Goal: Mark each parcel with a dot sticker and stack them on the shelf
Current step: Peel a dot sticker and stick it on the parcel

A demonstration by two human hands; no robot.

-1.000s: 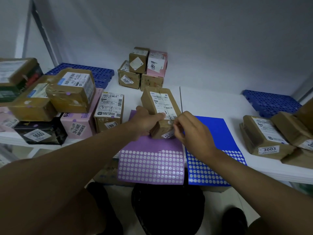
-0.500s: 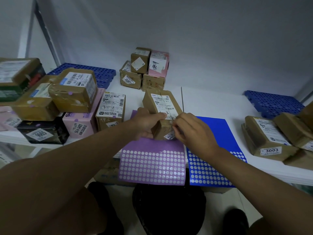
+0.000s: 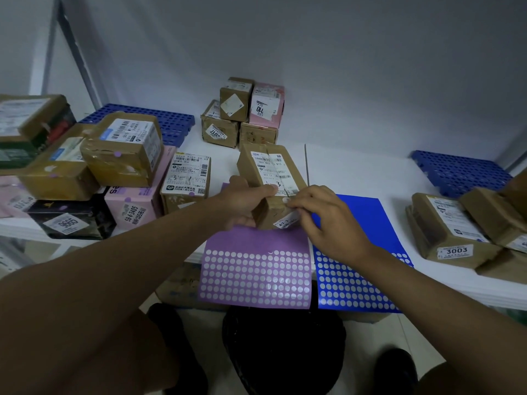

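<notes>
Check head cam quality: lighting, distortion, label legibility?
Head view: dim, bluish light with soft shadows; wide-angle bend along the shelf edge; mild sheen on the purple sticker sheet; "3003" label readable, fine print on the held parcel soft.

— Any numbers you can read?
— "3003" on the right brown parcel, "9665" on the black box.
— And the pink box?
— "58-4-3405". The rest is too small.
</notes>
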